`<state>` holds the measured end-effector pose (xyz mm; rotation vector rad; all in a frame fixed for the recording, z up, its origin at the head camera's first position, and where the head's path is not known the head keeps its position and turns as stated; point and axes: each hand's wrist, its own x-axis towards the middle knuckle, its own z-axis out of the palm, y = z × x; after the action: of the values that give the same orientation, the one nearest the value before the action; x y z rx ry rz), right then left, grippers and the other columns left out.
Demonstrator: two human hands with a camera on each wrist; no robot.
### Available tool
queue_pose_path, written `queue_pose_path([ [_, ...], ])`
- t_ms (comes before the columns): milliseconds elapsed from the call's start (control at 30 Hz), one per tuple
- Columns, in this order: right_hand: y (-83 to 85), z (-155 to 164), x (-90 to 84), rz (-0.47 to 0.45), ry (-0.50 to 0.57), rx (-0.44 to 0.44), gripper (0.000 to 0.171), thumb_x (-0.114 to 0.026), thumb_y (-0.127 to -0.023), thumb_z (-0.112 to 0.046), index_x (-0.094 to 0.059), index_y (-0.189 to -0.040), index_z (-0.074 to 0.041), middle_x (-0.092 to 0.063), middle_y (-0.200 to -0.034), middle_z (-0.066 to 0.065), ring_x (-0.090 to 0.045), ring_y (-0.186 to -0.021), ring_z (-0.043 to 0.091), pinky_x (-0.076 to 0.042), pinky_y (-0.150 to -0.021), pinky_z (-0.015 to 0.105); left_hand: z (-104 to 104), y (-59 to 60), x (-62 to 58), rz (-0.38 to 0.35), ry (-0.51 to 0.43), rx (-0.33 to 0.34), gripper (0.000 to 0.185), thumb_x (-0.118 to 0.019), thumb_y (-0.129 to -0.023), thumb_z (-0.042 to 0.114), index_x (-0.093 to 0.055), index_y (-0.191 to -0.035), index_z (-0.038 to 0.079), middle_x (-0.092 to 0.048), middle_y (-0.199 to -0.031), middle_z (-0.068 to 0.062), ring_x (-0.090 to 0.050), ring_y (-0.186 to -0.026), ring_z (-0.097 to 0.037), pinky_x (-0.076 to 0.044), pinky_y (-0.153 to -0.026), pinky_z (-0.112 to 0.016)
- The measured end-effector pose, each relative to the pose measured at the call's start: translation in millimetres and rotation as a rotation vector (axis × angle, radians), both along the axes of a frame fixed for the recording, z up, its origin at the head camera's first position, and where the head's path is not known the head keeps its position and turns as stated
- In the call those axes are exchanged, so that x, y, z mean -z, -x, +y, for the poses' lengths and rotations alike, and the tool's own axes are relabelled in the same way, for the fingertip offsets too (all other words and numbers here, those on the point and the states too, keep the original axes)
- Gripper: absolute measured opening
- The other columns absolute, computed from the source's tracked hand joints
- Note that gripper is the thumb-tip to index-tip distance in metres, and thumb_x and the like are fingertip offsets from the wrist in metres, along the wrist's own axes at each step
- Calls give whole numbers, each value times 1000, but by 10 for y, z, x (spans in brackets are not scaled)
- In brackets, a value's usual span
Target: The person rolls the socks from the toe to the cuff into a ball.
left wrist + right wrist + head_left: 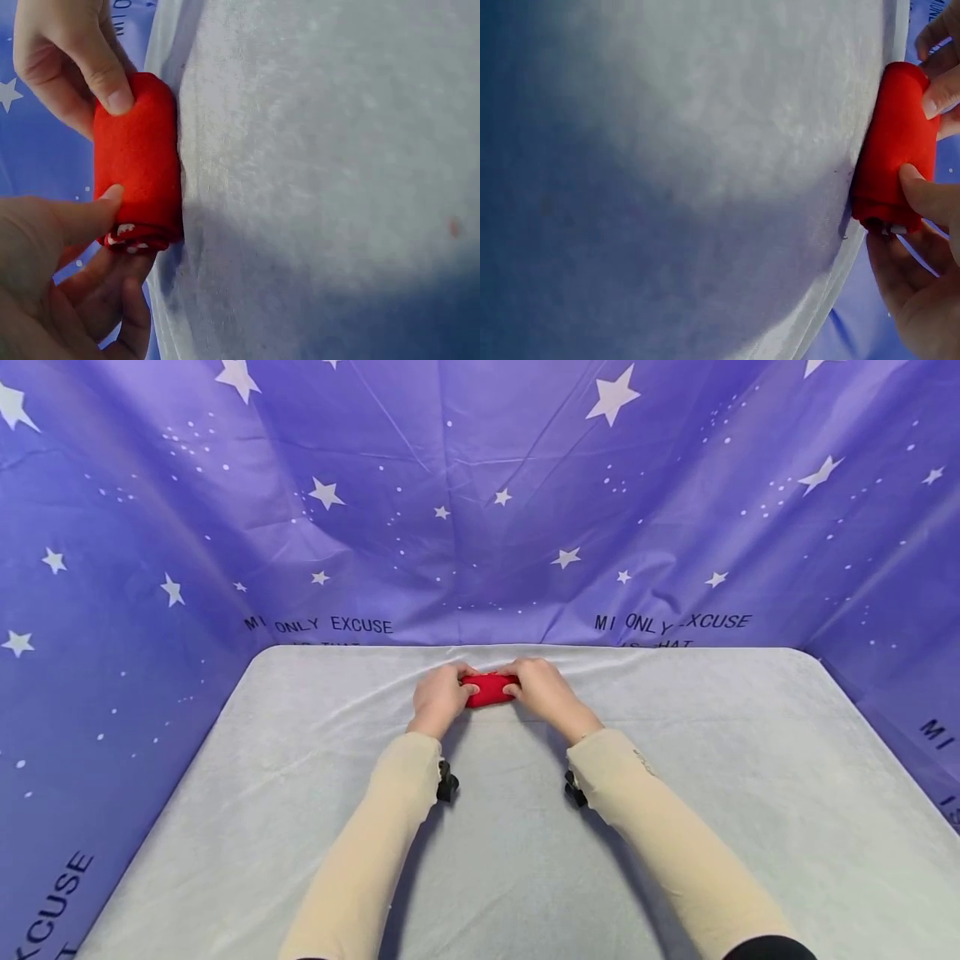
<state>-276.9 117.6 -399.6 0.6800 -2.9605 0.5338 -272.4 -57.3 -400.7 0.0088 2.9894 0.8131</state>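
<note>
One pale table (495, 860) | purple starry backdrop (487, 435) | both hands (438, 695) pinch red roll (491, 691)

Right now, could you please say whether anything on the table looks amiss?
Only the tablecloth looks odd: creases run beside the left hand, though most lies smooth. The red roll shows no visible damage.

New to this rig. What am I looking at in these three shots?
No robot here: just a person's bare left hand and right hand. The wide shot comes from a head camera looking forward and down; the close-ups come from a camera on each wrist. Both hands hold a rolled red cloth, one at each end, near the far edge of a table with a pale grey cover. Whether the roll rests on it is hard to tell. Behind hangs a purple-blue star-print curtain.
</note>
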Motion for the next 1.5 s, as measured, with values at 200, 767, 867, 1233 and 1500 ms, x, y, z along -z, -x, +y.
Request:
queue_pose_path([
  [200, -34, -19, -2, 59, -71, -55, 37, -70, -91, -11, -67, -127, -5, -67, -125, 15, -62, -120, 34, -49, -106, 46, 29, -2, -73, -16, 6, -50, 25, -75, -87, 23, -76, -112, 28, -73, -119, -2, -65, -111, -26, -52, -85, -40],
  [767, -400, 150, -254, -289, 344, -131, 34, -63, -93, -23, -64, -115, 2, -70, -96, 14, -61, -80, 19, -50, -73, 29, -74, -613, -265, 325, 259, 415, 60, -80, -84, 28, -55, -138, 24, -57, -139, -1, -51, -131, -27, -28, -114, -58],
  [867, -559, 198, -291, -347, 447, -129, 35, -61, -95, -24, -63, -118, 2, -70, -99, 15, -63, -85, 18, -50, -77, 27, -19, -720, -224, 337, 232, 453, 62, -81, -83, 26, -54, -138, 20, -61, -135, -2, -58, -125, -26, -35, -114, -53],
  [1233, -953, 365, -278, -362, 686, -129, 58, -72, -88, -8, -48, -140, 1, -66, -113, 19, -63, -97, 19, -56, -87, 31, 29, -907, -129, 23, -592, 320, 49, -76, -88, 21, -57, -130, 7, -69, -118, -13, -68, -98, -23, -58, -77, -32],
  [1500, -1060, 434, -264, -360, 779, -108, 48, -67, -91, -2, -51, -135, 7, -66, -112, 26, -65, -86, 10, -58, -77, 26, 53, -999, -147, -235, -920, 404, 53, -50, -96, 14, -41, -146, -2, -55, -136, -25, -62, -105, -13, -54, -88, -25],
])
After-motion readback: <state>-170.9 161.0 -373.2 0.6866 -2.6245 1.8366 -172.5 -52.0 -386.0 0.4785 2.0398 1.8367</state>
